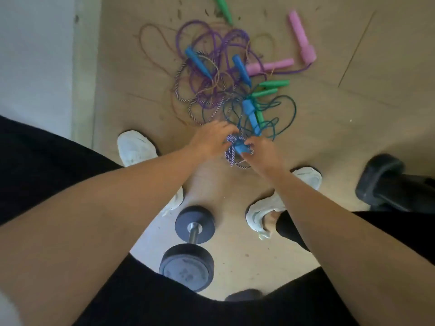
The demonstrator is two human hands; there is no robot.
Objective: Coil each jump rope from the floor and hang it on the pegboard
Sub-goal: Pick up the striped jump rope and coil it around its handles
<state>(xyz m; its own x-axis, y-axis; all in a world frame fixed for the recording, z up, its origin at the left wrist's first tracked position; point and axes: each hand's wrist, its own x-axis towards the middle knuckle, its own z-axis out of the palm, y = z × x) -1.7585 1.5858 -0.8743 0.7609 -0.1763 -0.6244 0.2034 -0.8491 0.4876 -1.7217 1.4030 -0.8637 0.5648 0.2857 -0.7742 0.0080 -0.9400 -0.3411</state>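
Note:
A tangle of jump ropes [219,74] lies on the tan floor ahead of me. It holds blue handles [241,69], green handles [274,84], pink handles [300,36] and purple, teal and striped cords. My right hand [261,152] grips a blue handle [240,148] with loops of purple-and-white striped rope [231,156] hanging under it. My left hand [210,138] is closed on the same striped rope just left of that handle. The pegboard is out of view.
A black dumbbell [188,245] lies on the floor between my white shoes [136,147]. A black chair base [386,184] stands at the right. A white wall and its baseboard [82,67] run along the left.

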